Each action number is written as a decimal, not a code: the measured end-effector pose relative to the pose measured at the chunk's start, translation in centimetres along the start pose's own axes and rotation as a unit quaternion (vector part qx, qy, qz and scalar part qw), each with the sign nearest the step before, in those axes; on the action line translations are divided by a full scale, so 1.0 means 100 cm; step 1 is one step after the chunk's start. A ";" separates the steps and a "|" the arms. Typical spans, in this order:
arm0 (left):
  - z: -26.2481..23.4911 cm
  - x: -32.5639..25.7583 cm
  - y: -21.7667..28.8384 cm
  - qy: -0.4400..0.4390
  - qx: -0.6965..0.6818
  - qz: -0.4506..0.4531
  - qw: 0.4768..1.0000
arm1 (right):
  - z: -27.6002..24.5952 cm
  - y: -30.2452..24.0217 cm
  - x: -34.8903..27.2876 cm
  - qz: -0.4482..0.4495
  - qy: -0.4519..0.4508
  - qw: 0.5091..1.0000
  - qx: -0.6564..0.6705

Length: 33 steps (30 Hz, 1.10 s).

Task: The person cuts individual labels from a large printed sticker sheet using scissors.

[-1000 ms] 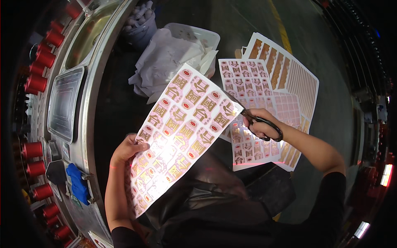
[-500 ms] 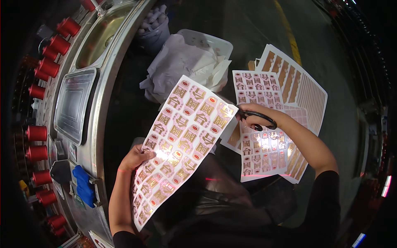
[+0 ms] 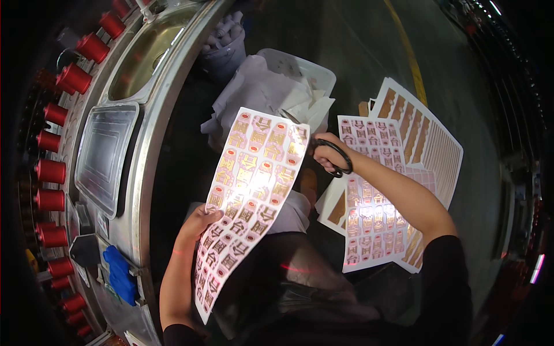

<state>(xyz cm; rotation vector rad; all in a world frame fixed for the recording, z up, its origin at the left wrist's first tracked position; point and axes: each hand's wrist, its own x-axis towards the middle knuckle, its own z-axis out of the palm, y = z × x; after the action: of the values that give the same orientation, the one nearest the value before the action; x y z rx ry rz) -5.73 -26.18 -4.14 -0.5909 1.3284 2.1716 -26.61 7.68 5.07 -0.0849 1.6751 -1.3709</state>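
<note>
Paper sheet, long and white with rows of pink and gold prints and small red ovals point(image 3: 248, 184), hangs in front of you, between the fingers of your 2 hands. Your left hand point(image 3: 198, 222) pinches its left edge. That thumb lies flat on the front, and the other fingers are mostly hidden, so you cannot tell how they sit. The sheet bends a bit and runs both above and below those fingers.

Your right hand point(image 3: 330, 152) is at the top right corner of the sheet. Its fingers curl around the black loop handles of a pair of metal scissors point(image 3: 347, 157). A shiny blade points up and left from those fingers, along the top edge of the sheet. You cannot tell if the blades are apart.

To the right of your right fingers, below and past your forearm, lie more pink and gold printed sheets point(image 3: 369, 245). Brown and white striped sheets point(image 3: 444, 147) stick out from under them, farther right. Up and left of your right fingers is a clear plastic bin point(image 3: 317, 69) with crumpled white paper point(image 3: 245, 89) in it. Well left of your left fingers, a blue cloth point(image 3: 119, 274) hangs by a steel counter point(image 3: 135, 219).
</note>
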 end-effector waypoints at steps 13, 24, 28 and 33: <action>-0.038 0.030 -0.019 -0.093 -0.081 -0.029 0.992 | 0.005 -0.001 0.085 0.005 0.007 0.996 -0.092; -0.030 0.008 -0.007 -0.065 -0.099 0.002 0.993 | 0.011 -0.021 0.091 0.002 -0.080 0.995 -0.067; -0.038 0.018 -0.005 -0.064 -0.065 0.019 0.996 | 0.017 -0.009 0.108 0.000 -0.046 0.999 -0.010; -0.059 0.052 -0.025 -0.030 -0.083 0.012 0.996 | 0.020 0.000 0.138 -0.027 0.101 0.989 -0.101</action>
<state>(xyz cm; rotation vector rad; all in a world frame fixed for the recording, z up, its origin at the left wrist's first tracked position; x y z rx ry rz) -7.57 -29.52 -11.44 -0.5692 1.1377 2.3161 -32.94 -1.66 -3.12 -0.1107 1.9927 -1.2793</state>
